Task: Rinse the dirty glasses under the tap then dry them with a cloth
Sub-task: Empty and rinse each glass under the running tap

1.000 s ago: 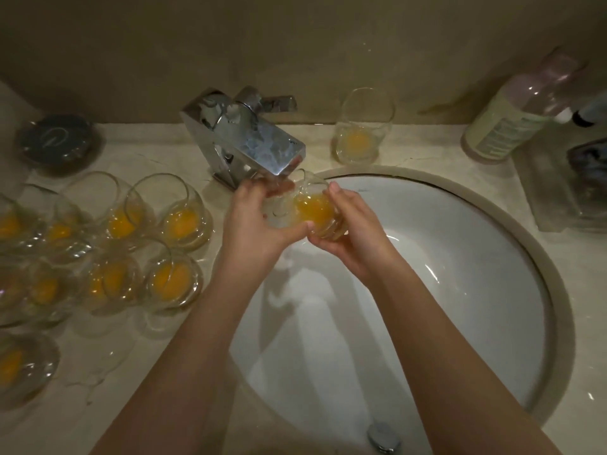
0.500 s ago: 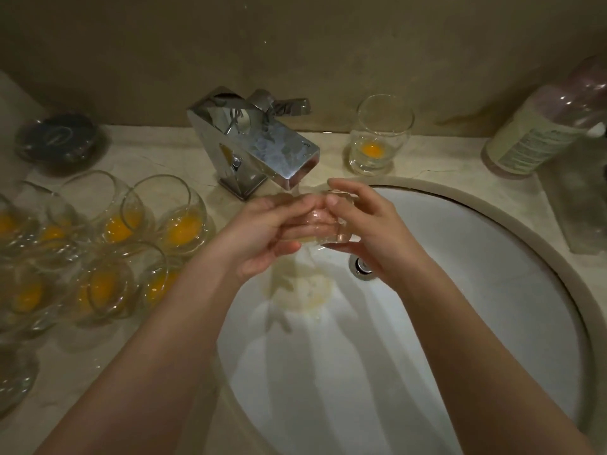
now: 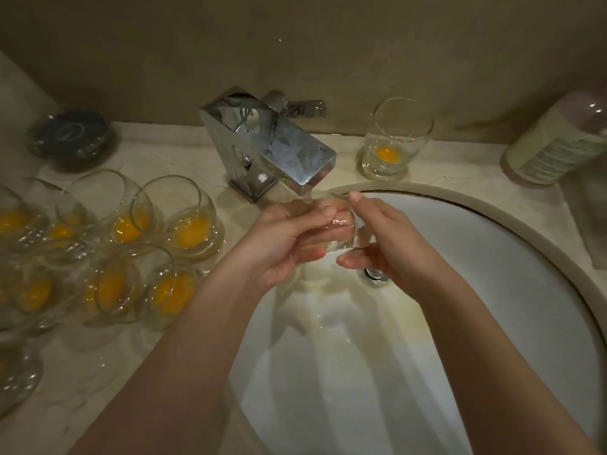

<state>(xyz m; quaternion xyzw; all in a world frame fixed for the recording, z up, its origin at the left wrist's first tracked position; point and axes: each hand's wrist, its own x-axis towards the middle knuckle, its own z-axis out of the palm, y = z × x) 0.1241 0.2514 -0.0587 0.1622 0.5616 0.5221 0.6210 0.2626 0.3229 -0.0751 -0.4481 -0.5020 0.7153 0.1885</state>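
Under the spout of the chrome tap [image 3: 279, 149] I hold a clear glass [image 3: 353, 236] on its side over the white sink [image 3: 492, 290]. Water runs from the spout onto it. My left hand [image 3: 282, 244] has its fingers inside the glass. My right hand [image 3: 384, 238] grips the glass from the right, thumb below and fingers over the top. Yellowish water spreads in the basin below. Several dirty glasses [image 3: 184, 221] with orange residue lie on the counter at the left. One more dirty glass [image 3: 392, 142] stands upright behind the sink. No cloth is in view.
A dark round lidded jar [image 3: 72, 136] stands at the back left of the marble counter [image 3: 328, 149]. A labelled bottle [image 3: 555, 142] lies at the back right, with a clear container [image 3: 591, 218] near it. The drain [image 3: 372, 274] shows beside my right hand.
The orange liquid left the glass and ran into the basin. My left fingers went inside the glass, and the camera view shifted slightly lower.
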